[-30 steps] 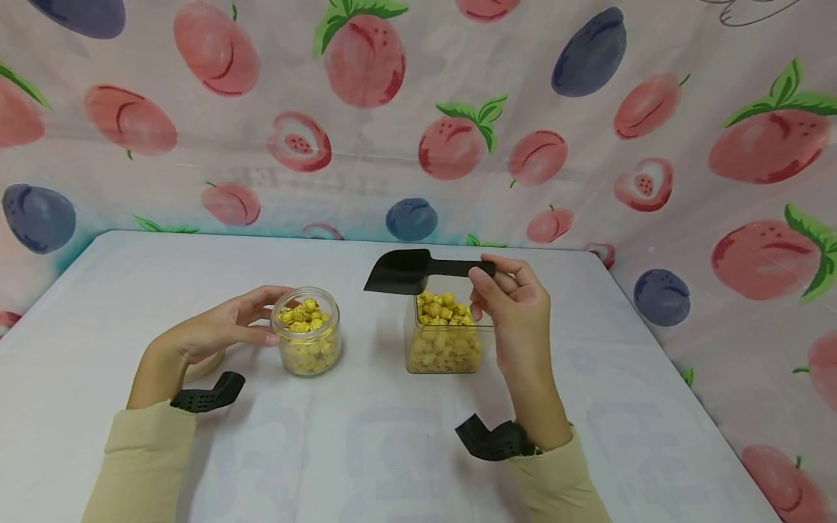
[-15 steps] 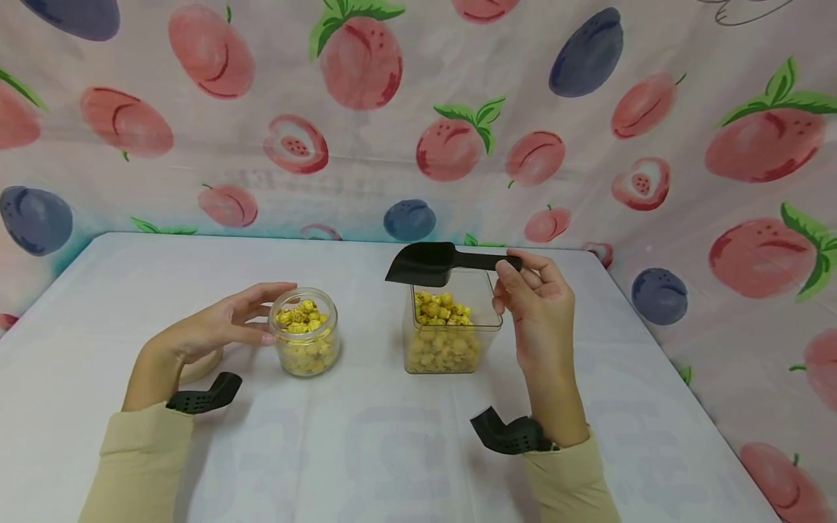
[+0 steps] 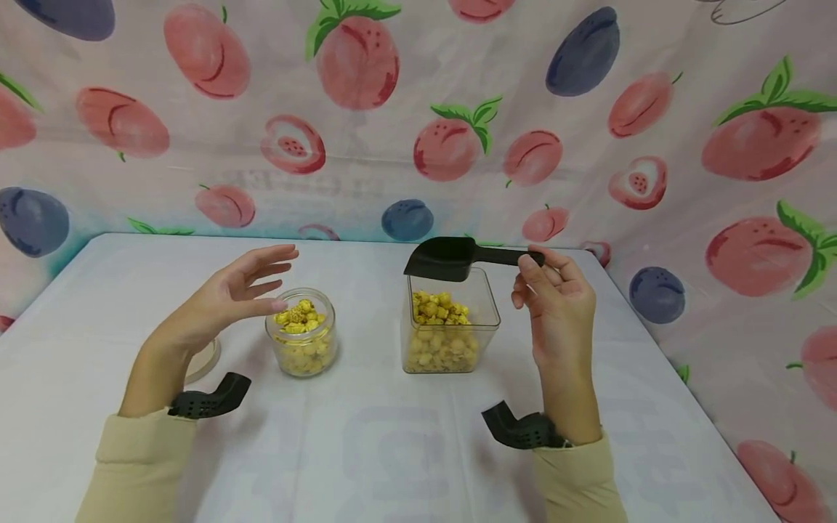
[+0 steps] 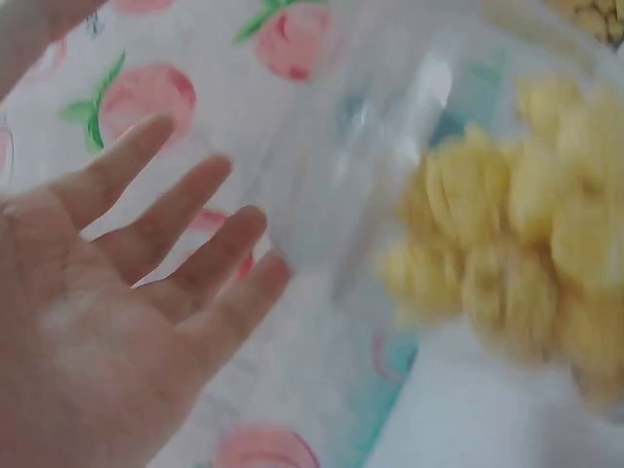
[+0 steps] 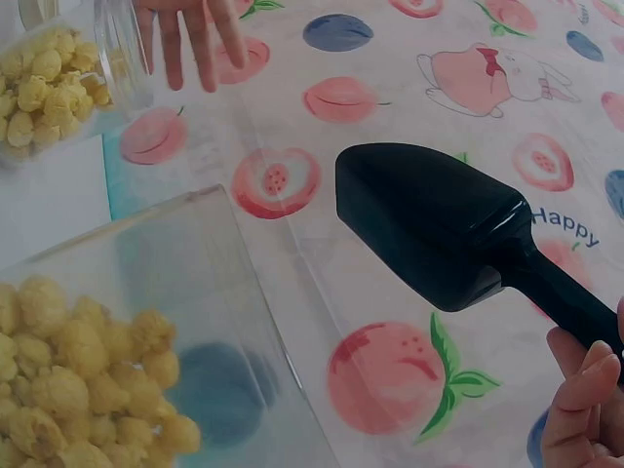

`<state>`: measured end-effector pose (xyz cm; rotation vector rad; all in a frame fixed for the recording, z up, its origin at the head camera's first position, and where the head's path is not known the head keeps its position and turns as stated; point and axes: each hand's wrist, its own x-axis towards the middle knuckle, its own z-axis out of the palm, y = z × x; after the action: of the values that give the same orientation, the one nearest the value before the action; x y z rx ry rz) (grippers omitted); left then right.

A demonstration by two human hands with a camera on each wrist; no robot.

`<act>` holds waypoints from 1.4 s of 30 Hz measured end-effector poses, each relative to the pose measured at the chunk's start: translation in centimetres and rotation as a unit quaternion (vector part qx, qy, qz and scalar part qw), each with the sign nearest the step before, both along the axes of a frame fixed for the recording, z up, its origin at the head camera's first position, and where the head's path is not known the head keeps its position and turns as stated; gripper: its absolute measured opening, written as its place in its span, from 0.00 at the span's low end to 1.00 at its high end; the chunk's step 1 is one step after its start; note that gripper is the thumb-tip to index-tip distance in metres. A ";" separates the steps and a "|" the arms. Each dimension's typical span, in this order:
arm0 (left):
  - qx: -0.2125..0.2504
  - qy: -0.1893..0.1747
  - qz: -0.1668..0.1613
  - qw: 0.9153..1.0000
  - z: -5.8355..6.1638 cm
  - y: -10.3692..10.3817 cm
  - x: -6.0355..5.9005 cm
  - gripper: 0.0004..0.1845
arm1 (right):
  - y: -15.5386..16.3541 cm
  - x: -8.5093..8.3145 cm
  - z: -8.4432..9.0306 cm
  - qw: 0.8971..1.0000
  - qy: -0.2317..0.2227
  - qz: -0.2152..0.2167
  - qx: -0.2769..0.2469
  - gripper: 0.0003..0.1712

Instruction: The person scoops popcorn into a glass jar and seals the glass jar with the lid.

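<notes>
My right hand (image 3: 561, 290) pinches the handle end of a black scoop (image 3: 445, 258), held level above the back of a clear square container (image 3: 451, 349). Yellow popcorn (image 3: 439, 309) fills part of that container. In the right wrist view the scoop (image 5: 429, 219) shows its dark underside. To the left stands a round glass jar (image 3: 306, 352) with popcorn (image 3: 299, 317) in it and no lid on. My left hand (image 3: 225, 294) is raised at the jar's left side, fingers spread; the thumb is near the rim, and whether it touches cannot be told. In the left wrist view the palm (image 4: 88, 312) holds nothing.
A pale round lid (image 3: 204, 361) lies on the white table (image 3: 366, 450), partly behind the left wrist. Behind the table hangs a fruit-patterned cloth (image 3: 360, 181). Black camera mounts (image 3: 523, 428) sit on both wrists.
My left hand has let go of the jar and lifted, its fingers spreading. My right hand has carried the scoop to the right and slightly up. The jar and container stay in place.
</notes>
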<state>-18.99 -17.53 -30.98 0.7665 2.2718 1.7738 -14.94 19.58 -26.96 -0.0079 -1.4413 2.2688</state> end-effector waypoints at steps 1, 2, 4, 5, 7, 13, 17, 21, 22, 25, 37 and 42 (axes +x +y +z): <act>0.011 0.008 0.004 1.000 0.3 0.3 0.2 0.35 | 0.1 0.0 0.0 1.000 0.002 -0.001 -0.002 0.11; 0.021 0.017 0.006 1.000 0.5 0.7 0.3 0.34 | 0.2 0.0 0.0 1.000 0.004 -0.003 -0.004 0.10; 0.036 0.024 0.016 0.999 0.9 1.4 0.7 0.33 | 0.4 0.0 0.1 1.000 0.008 -0.006 -0.009 0.09; 0.039 0.028 0.021 0.999 1.1 1.8 0.9 0.33 | 0.5 0.0 0.1 1.000 0.010 -0.006 -0.012 0.09; 0.043 0.031 0.032 0.998 1.3 2.7 1.1 0.32 | 0.6 0.0 0.2 1.000 0.013 -0.008 -0.019 0.09; 0.038 0.027 0.053 0.998 0.9 5.4 1.3 0.30 | 1.2 0.1 0.3 0.999 0.031 -0.013 -0.028 0.10; 0.042 0.030 0.050 0.997 0.2 7.2 1.3 0.30 | 1.5 0.1 0.2 0.998 0.047 -0.017 -0.031 0.10; 0.051 0.028 0.046 0.997 -0.3 8.9 1.7 0.30 | 1.7 0.2 0.3 0.998 0.052 -0.027 -0.024 0.10; 0.053 0.026 0.046 0.997 -0.4 9.4 1.8 0.31 | 1.8 0.2 0.3 0.998 0.051 -0.031 -0.020 0.10; 0.065 0.016 0.043 0.997 -0.9 10.6 2.0 0.31 | 2.0 0.2 0.2 0.998 0.050 -0.044 0.000 0.13; 0.075 0.009 0.044 0.996 -3.6 14.3 2.7 0.33 | 2.7 0.1 -0.1 0.993 0.038 -0.079 0.078 0.12; 0.073 -0.014 0.056 0.996 -4.3 15.1 2.9 0.33 | 2.8 0.0 -0.3 0.988 0.027 -0.089 0.123 0.11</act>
<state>-16.10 -2.45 -35.32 0.6453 2.2279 2.0057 -14.91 22.41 -27.29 0.0018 -1.6128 1.9246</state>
